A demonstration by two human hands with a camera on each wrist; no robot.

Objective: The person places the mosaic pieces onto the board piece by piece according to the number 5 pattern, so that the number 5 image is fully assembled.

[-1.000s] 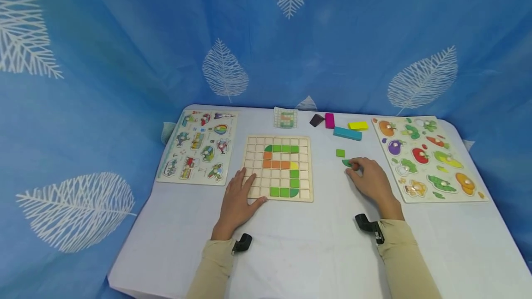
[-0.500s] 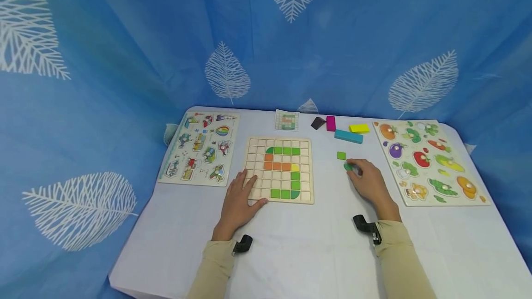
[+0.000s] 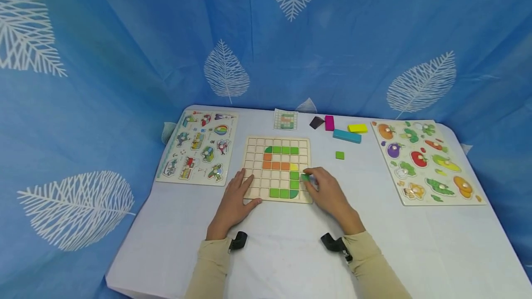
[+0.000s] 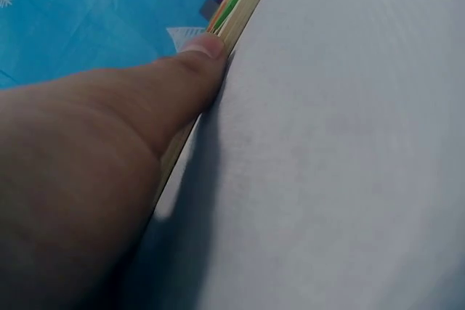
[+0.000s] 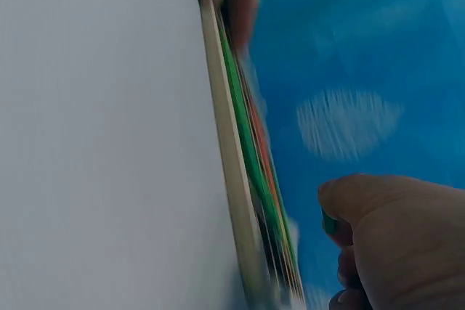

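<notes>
A wooden grid board (image 3: pixel 266 183) lies on the table, with green, orange and yellow tiles set in some of its squares. My left hand (image 3: pixel 233 202) rests on its lower left corner, fingers spread; the left wrist view has the thumb (image 4: pixel 185 70) against the board's edge. Over the right edge of the board, my right hand (image 3: pixel 331 194) pinches a small dark green tile (image 3: pixel 305 177) between thumb and fingers. That tile's outline is mostly covered, and only a bit of green shows in the right wrist view. One light green square tile (image 3: pixel 340 155) lies loose right of the board.
A printed pattern card (image 3: pixel 286 119) lies behind the board. Dark, magenta, teal (image 3: pixel 347 136) and yellow (image 3: pixel 358 128) blocks sit at the back right. A vehicle puzzle (image 3: pixel 199 146) flanks the left side, a vegetable puzzle (image 3: pixel 424 163) the right. Blue curtain hangs behind.
My right hand has picked up the dark green tile from beside the loose square and carried it left to the board's right edge. The left hand has stayed on the board.
</notes>
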